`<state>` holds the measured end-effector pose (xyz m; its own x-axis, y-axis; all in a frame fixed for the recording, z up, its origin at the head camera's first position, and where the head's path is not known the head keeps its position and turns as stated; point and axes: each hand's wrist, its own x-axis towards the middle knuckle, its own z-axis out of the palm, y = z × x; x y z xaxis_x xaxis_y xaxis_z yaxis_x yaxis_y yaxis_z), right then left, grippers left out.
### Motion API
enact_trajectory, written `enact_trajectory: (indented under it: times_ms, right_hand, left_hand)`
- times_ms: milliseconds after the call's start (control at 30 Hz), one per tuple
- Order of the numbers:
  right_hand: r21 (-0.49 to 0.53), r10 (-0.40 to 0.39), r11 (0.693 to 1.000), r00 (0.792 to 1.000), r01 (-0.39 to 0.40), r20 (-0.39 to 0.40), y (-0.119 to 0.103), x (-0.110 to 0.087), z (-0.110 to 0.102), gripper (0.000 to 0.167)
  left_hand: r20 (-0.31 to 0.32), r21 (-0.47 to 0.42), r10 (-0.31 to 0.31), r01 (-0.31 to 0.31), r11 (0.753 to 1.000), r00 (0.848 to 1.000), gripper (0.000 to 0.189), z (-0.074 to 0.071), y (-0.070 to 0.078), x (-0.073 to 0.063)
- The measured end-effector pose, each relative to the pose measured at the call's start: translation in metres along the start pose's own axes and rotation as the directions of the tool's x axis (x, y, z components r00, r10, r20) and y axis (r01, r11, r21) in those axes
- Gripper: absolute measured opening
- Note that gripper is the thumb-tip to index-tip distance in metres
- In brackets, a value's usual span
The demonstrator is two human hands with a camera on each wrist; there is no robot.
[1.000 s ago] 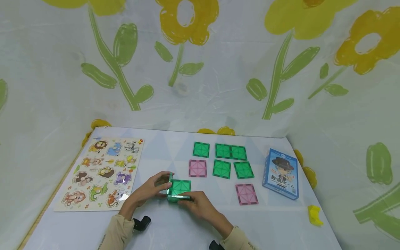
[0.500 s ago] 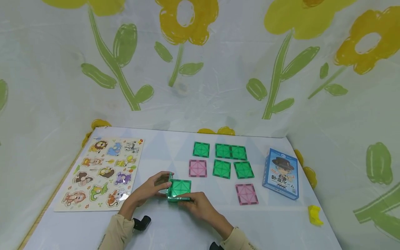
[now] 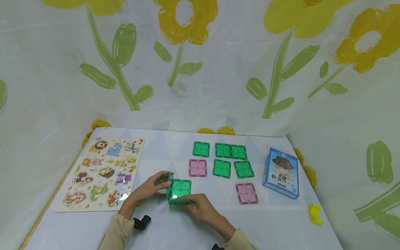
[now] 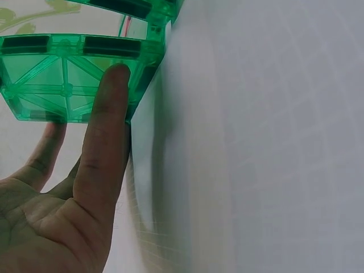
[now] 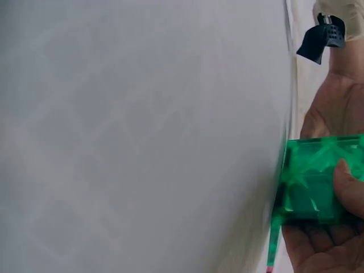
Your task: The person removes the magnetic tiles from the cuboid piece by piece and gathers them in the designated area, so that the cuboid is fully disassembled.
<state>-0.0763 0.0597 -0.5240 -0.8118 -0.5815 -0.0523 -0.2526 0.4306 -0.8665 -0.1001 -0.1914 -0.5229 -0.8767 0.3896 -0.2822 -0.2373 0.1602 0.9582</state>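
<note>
Green see-through magnetic tiles form a partial box at front centre: one tile lies flat, with others standing along its left and near sides. My left hand holds the left standing tile, fingertips at its top edge. In the left wrist view, the thumb touches a green tile's face. My right hand pinches the near standing tile between thumb and fingers. The right wrist view shows a thumb over green tile and curled fingers below; part of that hand is cut off.
Several loose green tiles and two pink tiles lie flat beyond and to the right. An animal puzzle board lies at left. A blue box and a yellow piece sit near the right edge.
The near standing tile has tipped slightly toward me, so more of its inner side shows. My right hand has shifted a little nearer with it. The left hand looks almost still.
</note>
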Motion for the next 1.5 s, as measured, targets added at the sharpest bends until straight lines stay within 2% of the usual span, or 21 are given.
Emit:
enact_trajectory:
  times_ms: [233,600,867,967,1100,1300,1500]
  right_hand:
    - [0.064,0.026,0.998,0.998,-0.023,-0.059,0.004,-0.006,-0.005,0.023]
    - [0.146,0.038,0.989,0.999,-0.037,-0.004,0.004,-0.013,-0.008,0.021]
    - [0.190,0.111,0.974,0.992,-0.121,0.062,0.001,-0.017,-0.011,0.019]
    - [0.178,0.103,0.977,0.992,-0.114,0.068,0.001,-0.020,-0.015,0.018]
    - [0.171,0.095,0.980,0.995,-0.101,0.040,0.006,-0.023,-0.025,0.021]
    - [0.137,0.141,0.981,0.990,-0.136,-0.027,0.018,-0.031,-0.049,0.027]
    - [0.148,0.221,0.969,0.959,-0.196,-0.177,0.025,-0.036,-0.076,0.032]
  left_hand:
    - [0.017,-0.001,0.018,-0.018,1.000,1.000,0.062,0.000,0.001,0.000]
    - [0.010,0.001,0.016,-0.016,1.000,1.000,0.062,0.002,0.004,0.000]
    - [0.012,0.002,0.027,-0.027,1.000,1.000,0.063,0.002,0.003,0.000]
    - [0.018,0.006,0.025,-0.025,1.000,1.000,0.062,0.003,0.003,-0.001]
    - [0.017,-0.005,0.016,-0.016,1.000,1.000,0.062,0.004,0.002,-0.002]
    - [0.016,-0.025,0.004,-0.004,1.000,1.000,0.064,0.004,0.001,-0.002]
    - [0.014,-0.019,0.011,-0.010,1.000,1.000,0.064,0.004,0.001,-0.002]
